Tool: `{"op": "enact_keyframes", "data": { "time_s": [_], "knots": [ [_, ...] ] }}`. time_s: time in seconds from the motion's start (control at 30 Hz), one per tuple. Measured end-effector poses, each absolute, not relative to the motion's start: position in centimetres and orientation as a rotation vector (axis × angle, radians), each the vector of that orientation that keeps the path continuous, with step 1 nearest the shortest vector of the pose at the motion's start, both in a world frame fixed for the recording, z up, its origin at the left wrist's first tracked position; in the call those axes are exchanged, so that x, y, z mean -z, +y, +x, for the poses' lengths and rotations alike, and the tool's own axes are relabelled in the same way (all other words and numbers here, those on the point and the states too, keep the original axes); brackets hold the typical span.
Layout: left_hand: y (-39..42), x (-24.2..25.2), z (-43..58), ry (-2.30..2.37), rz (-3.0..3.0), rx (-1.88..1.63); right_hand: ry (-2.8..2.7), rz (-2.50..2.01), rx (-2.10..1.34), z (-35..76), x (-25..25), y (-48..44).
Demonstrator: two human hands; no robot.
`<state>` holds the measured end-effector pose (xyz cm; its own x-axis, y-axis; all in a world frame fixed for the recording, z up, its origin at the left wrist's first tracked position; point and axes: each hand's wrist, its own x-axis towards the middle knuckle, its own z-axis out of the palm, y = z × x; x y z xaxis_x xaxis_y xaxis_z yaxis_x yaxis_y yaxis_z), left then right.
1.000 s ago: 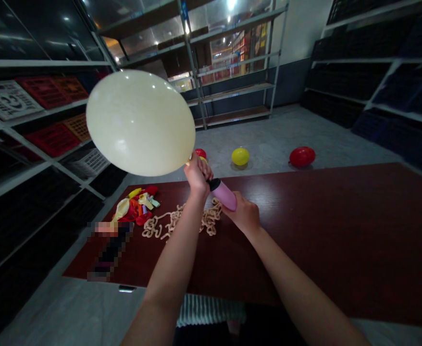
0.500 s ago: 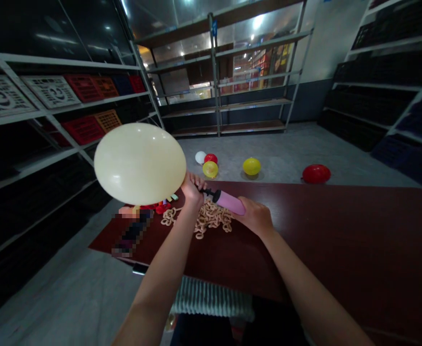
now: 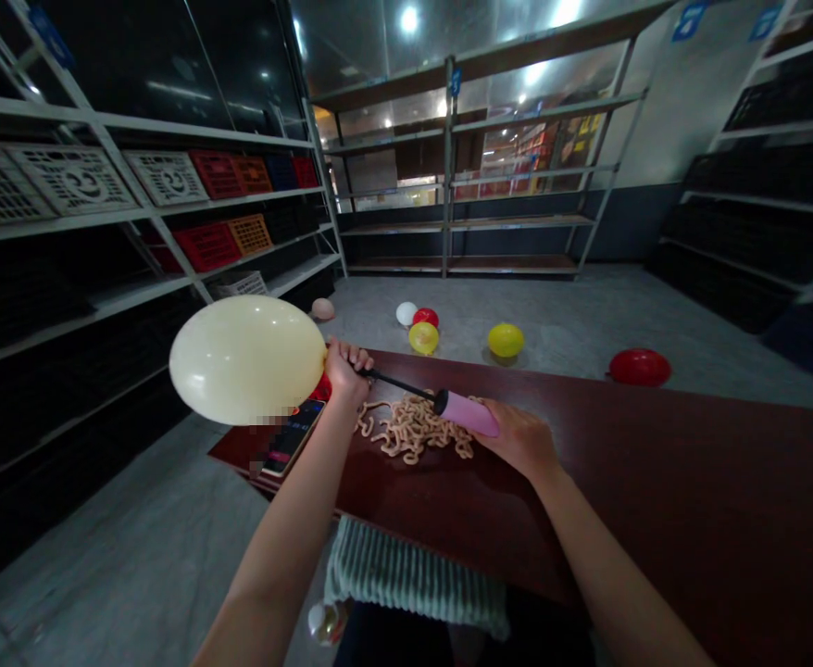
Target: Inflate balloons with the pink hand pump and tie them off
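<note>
Left hand (image 3: 346, 369) pinching cream balloon (image 3: 246, 360) neck (inflated), right hand (image 3: 521, 439) gripping pink pump (image 3: 467, 413)

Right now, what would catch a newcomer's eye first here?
The big pale balloon at left, its neck pinched in the left hand over the far corner of the table. Next, the pink pump in the right hand, its black rod reaching to that neck. Beyond the table, small balloons lie on the floor.
</note>
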<state>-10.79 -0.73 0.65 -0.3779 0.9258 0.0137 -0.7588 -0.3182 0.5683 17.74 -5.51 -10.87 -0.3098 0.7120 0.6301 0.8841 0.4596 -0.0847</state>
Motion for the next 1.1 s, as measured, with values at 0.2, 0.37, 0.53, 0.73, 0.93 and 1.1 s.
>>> {"op": "enact_keyframes", "data": {
  "time_s": [0.2,0.37,0.53,0.73,0.93,1.1],
  "knots": [
    [0.3,-4.6,-10.0,0.593,0.542,-1.888,-1.998,-1.348,0.294,17.2,11.1,-5.7],
    [1.9,-8.1,-4.7,0.557,0.723,-1.857,-1.873,-1.43,0.176,17.7,11.7,-5.6],
    [3.6,-8.8,2.0,0.531,0.88,-1.78,-1.738,-1.501,0.085,18.3,12.0,-5.0],
    [4.7,-3.6,8.9,0.651,0.87,-1.622,-1.589,-1.641,0.08,18.5,12.0,-4.4],
    [4.4,-1.5,9.7,0.668,0.807,-1.595,-1.601,-1.674,0.12,18.8,12.1,-4.2],
    [3.2,-2.6,7.7,0.64,0.786,-1.603,-1.663,-1.568,0.155,18.9,11.5,-4.2]
  ]
}}
